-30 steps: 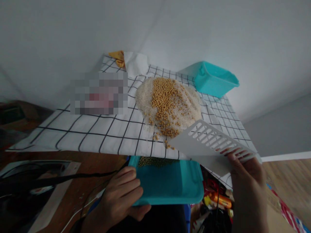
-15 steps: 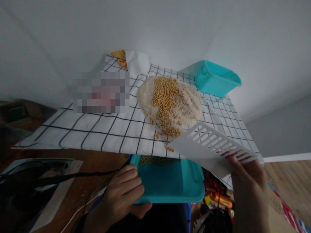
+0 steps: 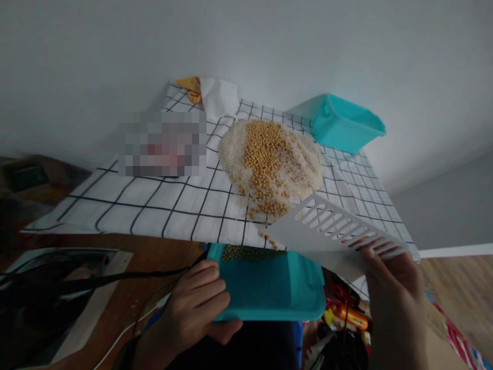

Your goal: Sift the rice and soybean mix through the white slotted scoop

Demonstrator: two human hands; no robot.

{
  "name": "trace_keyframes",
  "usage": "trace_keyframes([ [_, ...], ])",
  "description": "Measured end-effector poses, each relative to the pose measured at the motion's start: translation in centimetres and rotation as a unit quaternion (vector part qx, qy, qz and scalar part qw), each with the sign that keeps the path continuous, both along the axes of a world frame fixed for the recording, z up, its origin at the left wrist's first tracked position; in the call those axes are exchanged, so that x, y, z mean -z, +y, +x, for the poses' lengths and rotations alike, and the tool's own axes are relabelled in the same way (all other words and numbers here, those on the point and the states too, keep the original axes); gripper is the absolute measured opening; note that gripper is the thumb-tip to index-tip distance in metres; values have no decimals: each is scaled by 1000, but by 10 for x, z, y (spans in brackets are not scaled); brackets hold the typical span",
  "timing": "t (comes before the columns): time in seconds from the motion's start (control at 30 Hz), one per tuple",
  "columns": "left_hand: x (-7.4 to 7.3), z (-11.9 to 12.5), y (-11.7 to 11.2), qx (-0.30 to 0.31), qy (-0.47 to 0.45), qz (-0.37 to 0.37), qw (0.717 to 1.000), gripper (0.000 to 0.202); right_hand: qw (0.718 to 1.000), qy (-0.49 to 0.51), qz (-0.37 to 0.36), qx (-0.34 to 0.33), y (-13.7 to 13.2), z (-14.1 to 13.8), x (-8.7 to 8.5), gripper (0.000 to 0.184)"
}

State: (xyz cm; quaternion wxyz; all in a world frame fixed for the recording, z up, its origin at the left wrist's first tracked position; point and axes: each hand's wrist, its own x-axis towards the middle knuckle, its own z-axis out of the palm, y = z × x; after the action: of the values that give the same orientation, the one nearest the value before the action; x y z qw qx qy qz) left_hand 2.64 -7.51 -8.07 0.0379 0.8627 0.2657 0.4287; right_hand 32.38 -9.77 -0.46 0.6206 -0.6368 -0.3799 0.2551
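Note:
My left hand (image 3: 200, 303) is closed on the left rim of a teal plastic bin (image 3: 262, 290), held below the table's front edge. Dark green beans (image 3: 246, 254) lie along the bin's far side. My right hand (image 3: 396, 277) grips a white slotted plastic panel (image 3: 327, 231) by its right end. The panel slants over the front edge of the table, its left corner beside a few stray yellow soybeans. Behind it, a heap of soybeans (image 3: 264, 149) lies on a mound of pale rice-like grains (image 3: 233, 146).
A checked cloth (image 3: 181, 200) covers the table. A second teal bin (image 3: 342, 126) stands at the back right by the wall. White and yellow cloths (image 3: 219, 97) lie at the back. A blurred-out item (image 3: 165, 146) is at left. A cable (image 3: 115, 280) runs at lower left.
Some stray soybeans at the table's front edge have shifted slightly toward the bin beside the panel. Both hands keep their grips; the view has moved a little.

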Motion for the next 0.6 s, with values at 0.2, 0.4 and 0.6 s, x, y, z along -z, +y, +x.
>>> trace_keyframes([
  [0.2, -2, 0, 0, 3, 9, 0, 1000, 49, 1000, -11, -18, -12, -1, -1, -4, 19],
  [0.4, -1, 2, 2, -2, -4, 10, 1000, 50, 999, 8, 5, 41, -3, 7, -2, 22],
  [0.6, -1, 3, 2, 6, -7, 5, 1000, 50, 989, 24, 110, 98, 10, 9, -4, 16],
])
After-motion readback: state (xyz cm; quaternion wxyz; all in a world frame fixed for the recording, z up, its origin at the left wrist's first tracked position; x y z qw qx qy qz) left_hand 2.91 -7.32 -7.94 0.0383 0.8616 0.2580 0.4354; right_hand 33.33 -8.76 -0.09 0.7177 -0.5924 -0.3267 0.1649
